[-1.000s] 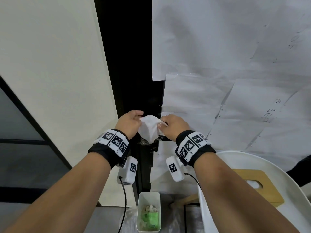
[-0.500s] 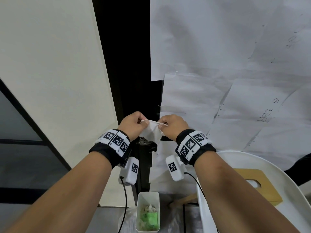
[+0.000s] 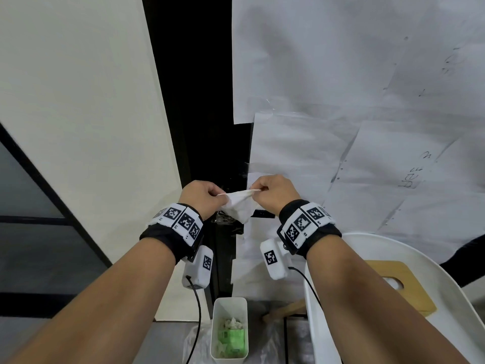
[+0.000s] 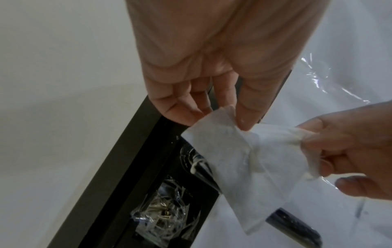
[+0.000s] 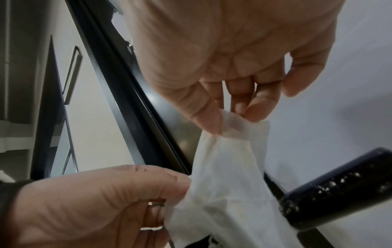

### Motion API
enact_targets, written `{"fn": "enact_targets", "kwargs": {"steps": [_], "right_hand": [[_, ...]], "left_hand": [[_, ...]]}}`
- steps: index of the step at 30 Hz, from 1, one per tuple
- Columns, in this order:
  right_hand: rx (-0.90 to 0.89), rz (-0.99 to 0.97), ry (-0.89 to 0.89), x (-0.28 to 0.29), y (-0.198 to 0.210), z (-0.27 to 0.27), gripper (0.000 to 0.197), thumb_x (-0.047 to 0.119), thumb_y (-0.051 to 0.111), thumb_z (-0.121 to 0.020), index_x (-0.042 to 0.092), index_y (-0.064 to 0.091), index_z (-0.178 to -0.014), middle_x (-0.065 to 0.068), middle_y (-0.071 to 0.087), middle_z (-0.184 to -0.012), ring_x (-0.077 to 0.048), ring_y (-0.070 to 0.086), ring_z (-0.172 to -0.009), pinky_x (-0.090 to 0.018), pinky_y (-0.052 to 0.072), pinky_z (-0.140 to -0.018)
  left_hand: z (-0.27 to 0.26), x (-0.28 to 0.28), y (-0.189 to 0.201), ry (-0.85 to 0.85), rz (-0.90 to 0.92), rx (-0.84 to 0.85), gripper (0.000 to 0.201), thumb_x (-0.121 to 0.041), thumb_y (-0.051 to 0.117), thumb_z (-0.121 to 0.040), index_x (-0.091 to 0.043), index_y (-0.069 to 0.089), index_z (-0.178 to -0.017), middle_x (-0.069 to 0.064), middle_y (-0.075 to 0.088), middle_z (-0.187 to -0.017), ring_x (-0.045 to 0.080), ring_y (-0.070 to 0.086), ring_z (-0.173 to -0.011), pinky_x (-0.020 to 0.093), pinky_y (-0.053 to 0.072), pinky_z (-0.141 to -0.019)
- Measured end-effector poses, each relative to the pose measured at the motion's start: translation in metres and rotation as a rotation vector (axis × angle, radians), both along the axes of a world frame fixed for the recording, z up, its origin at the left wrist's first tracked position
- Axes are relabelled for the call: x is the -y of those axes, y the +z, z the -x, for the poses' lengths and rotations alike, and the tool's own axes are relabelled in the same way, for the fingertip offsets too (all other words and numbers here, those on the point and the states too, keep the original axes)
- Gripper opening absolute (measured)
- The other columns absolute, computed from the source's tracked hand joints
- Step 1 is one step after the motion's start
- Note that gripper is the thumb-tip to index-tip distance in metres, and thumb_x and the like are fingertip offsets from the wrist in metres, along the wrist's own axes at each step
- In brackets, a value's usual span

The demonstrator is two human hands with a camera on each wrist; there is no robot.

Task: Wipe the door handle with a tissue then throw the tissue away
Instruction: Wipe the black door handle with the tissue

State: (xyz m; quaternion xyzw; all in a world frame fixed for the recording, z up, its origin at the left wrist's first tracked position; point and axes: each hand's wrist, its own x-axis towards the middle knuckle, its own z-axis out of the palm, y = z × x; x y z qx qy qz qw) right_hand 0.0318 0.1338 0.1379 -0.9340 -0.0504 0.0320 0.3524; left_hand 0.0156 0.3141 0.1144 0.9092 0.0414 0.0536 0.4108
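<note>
Things around the door

Big sheets of white paper [image 3: 341, 74] hang on the door, one over the other, and one has some writing [image 3: 412, 177] on it. To the left is a plain white wall [image 3: 78, 101], with a dark glass panel [image 3: 31, 232] low beside it. On the floor stands a small white bin [image 3: 217, 334] with crumpled white bits and a green packet [image 3: 232, 340] inside. Near the bin, on the right, is a white chair [image 3: 446, 279] with a wooden board [image 3: 409, 292] on its seat; the board has a hole in it. Crinkly clear plastic [image 4: 163, 218] sticks to the black door edge.
</note>
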Motion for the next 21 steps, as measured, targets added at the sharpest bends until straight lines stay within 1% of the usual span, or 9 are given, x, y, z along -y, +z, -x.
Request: {"fn": "enact_targets", "kwargs": {"steps": [1,4,6,8,10,12,15,18,21], "right_hand": [[-0.003,-0.018,-0.005,0.000,0.000,0.000,0.029,0.010,0.049,-0.073,0.034,0.063,-0.068,0.011,0.061,-0.073,-0.019,0.063,-0.081,-0.034,0.056,-0.078],[0.008,-0.046,-0.011,0.003,0.000,0.000,0.030,0.007,0.048,-0.073,0.033,0.061,-0.079,0.007,0.057,-0.073,-0.018,0.062,-0.075,-0.033,0.055,-0.071],[0.021,-0.029,-0.005,0.004,-0.001,0.000,0.029,0.005,0.047,-0.073,0.030,0.060,-0.076,0.006,0.058,-0.075,-0.018,0.062,-0.076,-0.032,0.056,-0.068],[0.025,-0.003,0.015,0.004,-0.006,0.000,0.030,0.001,0.046,-0.074,0.025,0.064,-0.075,0.009,0.057,-0.074,-0.018,0.061,-0.078,-0.028,0.054,-0.067],[0.034,0.025,0.030,0.002,-0.013,0.000,0.028,-0.002,0.048,-0.075,0.017,0.069,-0.078,0.011,0.056,-0.070,-0.016,0.059,-0.076,-0.025,0.049,-0.064],[0.057,0.050,0.023,0.000,-0.020,-0.001,0.027,-0.002,0.049,-0.077,0.013,0.070,-0.083,0.008,0.056,-0.073,-0.015,0.056,-0.077,-0.022,0.044,-0.065],[0.089,0.053,-0.018,-0.001,-0.031,-0.002,0.027,-0.001,0.048,-0.081,0.015,0.065,-0.094,0.002,0.055,-0.086,-0.018,0.054,-0.080,-0.024,0.043,-0.069],[0.118,0.031,-0.028,-0.001,-0.039,-0.003,0.019,0.005,0.050,-0.084,0.018,0.058,-0.095,-0.003,0.060,-0.089,-0.023,0.060,-0.081,-0.032,0.052,-0.070],[0.095,0.074,-0.005,0.001,-0.044,-0.007,0.019,0.009,0.049,-0.088,0.019,0.063,-0.096,-0.004,0.065,-0.096,-0.023,0.063,-0.089,-0.034,0.054,-0.079]], "left_hand": [[0.000,0.000,0.000,0.002,-0.003,-0.005,0.005,-0.023,0.069,-0.082,-0.021,0.074,-0.081,-0.003,0.069,-0.079,0.011,0.064,-0.078,0.014,0.045,-0.062],[0.002,0.003,0.000,-0.026,-0.007,-0.034,0.002,-0.021,0.074,-0.077,-0.019,0.073,-0.078,-0.003,0.070,-0.078,0.012,0.065,-0.076,0.016,0.047,-0.061],[0.003,0.005,0.000,-0.054,-0.002,-0.048,0.006,-0.020,0.077,-0.074,-0.018,0.071,-0.076,-0.002,0.070,-0.079,0.014,0.065,-0.075,0.019,0.049,-0.062],[0.004,0.009,-0.004,-0.077,-0.041,-0.051,0.009,-0.019,0.077,-0.074,-0.022,0.068,-0.075,-0.003,0.069,-0.080,0.014,0.065,-0.077,0.021,0.051,-0.066],[0.004,0.013,-0.011,-0.100,-0.101,-0.039,0.014,-0.018,0.075,-0.076,-0.029,0.067,-0.076,-0.008,0.065,-0.084,0.014,0.064,-0.083,0.022,0.050,-0.072],[0.005,0.018,-0.017,-0.114,-0.129,-0.018,0.012,-0.019,0.072,-0.081,-0.030,0.070,-0.084,-0.011,0.056,-0.088,0.012,0.059,-0.087,0.022,0.046,-0.079],[0.004,0.022,-0.026,-0.130,-0.172,0.046,0.016,-0.026,0.070,-0.085,-0.031,0.072,-0.099,-0.006,0.050,-0.099,0.012,0.054,-0.093,0.026,0.046,-0.088],[0.004,0.028,-0.033,-0.152,-0.256,0.121,0.020,-0.033,0.069,-0.084,-0.037,0.070,-0.103,-0.006,0.049,-0.100,0.014,0.049,-0.098,0.030,0.046,-0.088],[0.006,0.036,-0.042,-0.134,-0.403,0.202,0.026,-0.038,0.066,-0.084,-0.036,0.069,-0.110,-0.005,0.052,-0.102,0.018,0.046,-0.098,0.036,0.044,-0.086]]}}
